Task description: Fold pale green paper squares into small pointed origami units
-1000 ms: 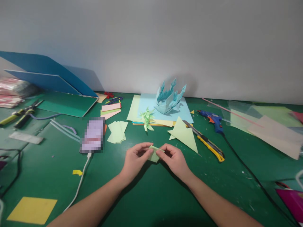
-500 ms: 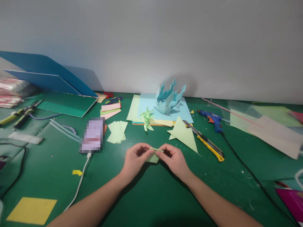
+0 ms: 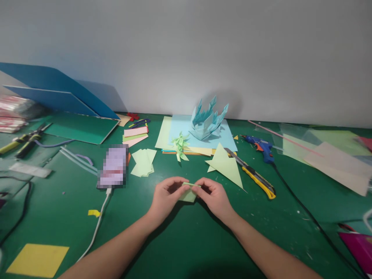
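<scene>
Between my two hands is a small pale green sheet of paper with its top edge folded over. My left hand pinches its left side between thumb and fingers. On the right side, my right hand pinches it the same way, both thumbs lying along the fold. Beyond my left hand lies a fanned pile of pale green paper slips. Past my right hand are pale green triangular paper pieces. A green folded-paper plant and a light blue origami piece with upright points stand further back.
A utility knife and a blue glue gun with a black cord lie on the right. To the left are a blurred-out phone on a white cable, pliers and a yellow paper. A wall closes the back.
The folded edge of the green paper has tipped slightly towards me, and more of its front face shows. Both hands keep their pinch and have barely moved.
</scene>
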{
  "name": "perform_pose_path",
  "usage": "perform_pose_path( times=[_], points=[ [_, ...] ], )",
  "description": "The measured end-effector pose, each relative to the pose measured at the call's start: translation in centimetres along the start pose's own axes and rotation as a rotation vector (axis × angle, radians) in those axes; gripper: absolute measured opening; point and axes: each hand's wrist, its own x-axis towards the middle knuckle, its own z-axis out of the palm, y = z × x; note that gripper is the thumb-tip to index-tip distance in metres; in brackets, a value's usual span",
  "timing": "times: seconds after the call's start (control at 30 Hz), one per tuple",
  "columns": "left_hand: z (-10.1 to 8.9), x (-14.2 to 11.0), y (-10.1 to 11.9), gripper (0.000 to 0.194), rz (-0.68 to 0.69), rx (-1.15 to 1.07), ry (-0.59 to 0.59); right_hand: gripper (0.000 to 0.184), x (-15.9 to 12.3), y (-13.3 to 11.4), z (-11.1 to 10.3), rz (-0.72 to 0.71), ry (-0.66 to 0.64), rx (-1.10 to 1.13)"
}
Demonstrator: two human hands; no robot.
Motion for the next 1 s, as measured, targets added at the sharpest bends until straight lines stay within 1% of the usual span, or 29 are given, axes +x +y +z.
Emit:
perform_pose_path(
  times=[0.37, 0.53, 0.6, 0.63, 0.7, 0.8, 0.87, 0.93, 1.0],
  points=[
    [0.03, -0.01, -0.08, 0.013, 0.008, 0.01, 0.008, 0.03, -0.15, -0.17, -0.06, -0.004, -0.011, -0.003],
    [0.07, -0.07, -0.04, 0.013, -0.004, -0.001, 0.003, 0.032, -0.19, -0.16, -0.04, -0.005, -0.014, -0.004],
    [0.07, -0.13, -0.13, 0.013, 0.017, -0.002, 0.017, 0.032, -0.2, -0.07, -0.05, -0.007, -0.025, 0.002],
    [0.05, -0.15, -0.19, 0.012, 0.046, -0.001, 0.032, 0.032, -0.19, 0.01, -0.05, -0.01, -0.033, 0.015],
    [-0.06, -0.16, -0.34, 0.011, 0.159, 0.01, 0.077, 0.03, -0.11, 0.2, -0.05, -0.019, -0.028, 0.066],
    [-0.33, -0.13, -0.47, 0.008, 0.413, 0.102, 0.154, 0.028, 0.06, 0.48, -0.01, -0.028, 0.031, 0.165],
    [-0.49, -0.14, -0.46, 0.005, 0.577, 0.206, 0.197, 0.029, 0.11, 0.52, 0.0, -0.011, 0.039, 0.217],
    [-0.58, -0.21, -0.41, 0.006, 0.717, 0.291, 0.212, 0.03, 0.05, 0.42, 0.0, 0.017, -0.017, 0.27],
    [-0.6, -0.32, -0.35, 0.008, 0.823, 0.35, 0.195, 0.029, -0.1, 0.26, -0.02, 0.037, -0.09, 0.321]
  ],
)
